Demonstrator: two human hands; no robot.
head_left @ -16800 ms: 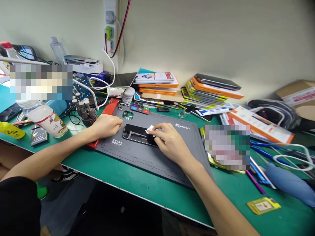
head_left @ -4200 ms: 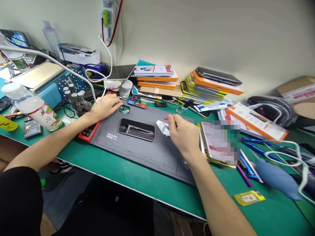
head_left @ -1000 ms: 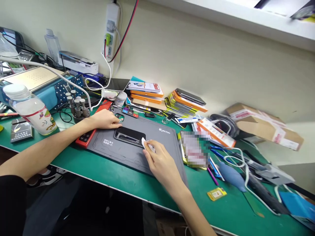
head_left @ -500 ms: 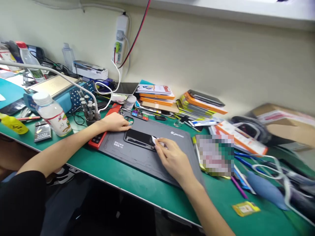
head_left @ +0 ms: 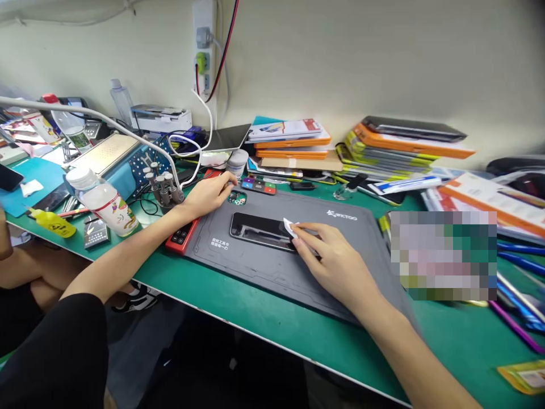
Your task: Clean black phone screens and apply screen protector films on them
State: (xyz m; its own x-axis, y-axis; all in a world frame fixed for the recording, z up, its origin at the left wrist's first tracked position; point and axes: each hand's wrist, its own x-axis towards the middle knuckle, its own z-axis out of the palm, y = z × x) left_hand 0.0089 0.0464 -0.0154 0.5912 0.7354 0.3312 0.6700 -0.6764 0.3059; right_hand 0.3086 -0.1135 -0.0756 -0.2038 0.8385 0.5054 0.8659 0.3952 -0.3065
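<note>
A black phone frame (head_left: 258, 229) lies face up on a grey work mat (head_left: 264, 272). My right hand (head_left: 336, 264) pinches a small white wipe (head_left: 290, 228) and presses it on the right end of the phone frame. My left hand (head_left: 209, 193) rests with curled fingers at the mat's far left corner, beside a small round green part (head_left: 236, 197) and a red device (head_left: 187, 227). I cannot see anything held in the left hand.
A plastic water bottle (head_left: 102, 201), a yellow squeeze bottle (head_left: 51, 222) and a holder of grey tool bits (head_left: 164, 188) stand at the left. Stacks of orange and yellow packages (head_left: 293, 142) line the wall. A blurred phone (head_left: 443, 255) lies at the right on the green bench (head_left: 255, 318).
The camera has swung back left and nearer. My right hand keeps the wipe on the phone frame's right end. My left hand has stayed at the mat's corner.
</note>
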